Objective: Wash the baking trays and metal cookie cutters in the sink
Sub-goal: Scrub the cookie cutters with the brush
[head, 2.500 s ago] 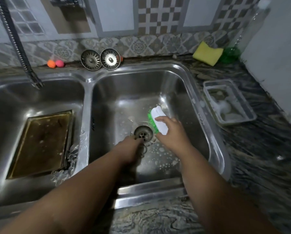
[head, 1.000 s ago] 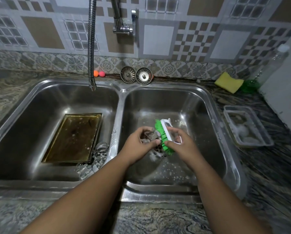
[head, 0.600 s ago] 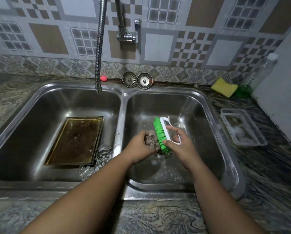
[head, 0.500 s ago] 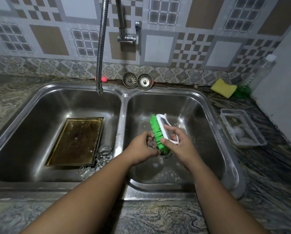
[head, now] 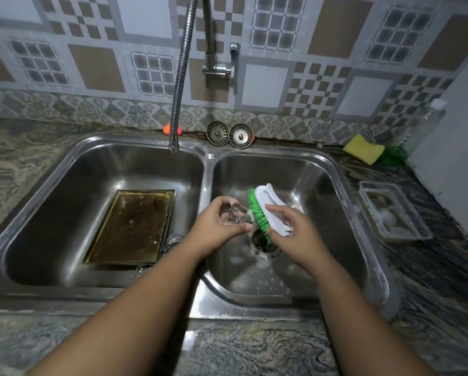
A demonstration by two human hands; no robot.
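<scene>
Over the right basin (head: 333, 185), my left hand (head: 216, 226) holds a small metal cookie cutter (head: 234, 214) in its palm. My right hand (head: 292, 232) grips a white scrub brush (head: 268, 204) by its handle, its green bristles turned toward the cutter and touching it. A dark, greasy baking tray (head: 131, 226) lies flat on the floor of the left basin (head: 64, 185). More metal cutters (head: 173, 240) lie beside the tray's right edge, partly hidden by my left forearm.
A flexible tap hose (head: 180, 77) hangs over the left basin. Two drain strainers (head: 229, 134) lean at the back rim. A yellow sponge (head: 363, 149), a green-bottomed bottle (head: 414, 131) and a clear soapy container (head: 392, 213) sit on the right counter.
My left hand lifted the cutter from near the drain and my right hand brought the brush against it. The brush has shifted up along the cutter since half a second ago.
</scene>
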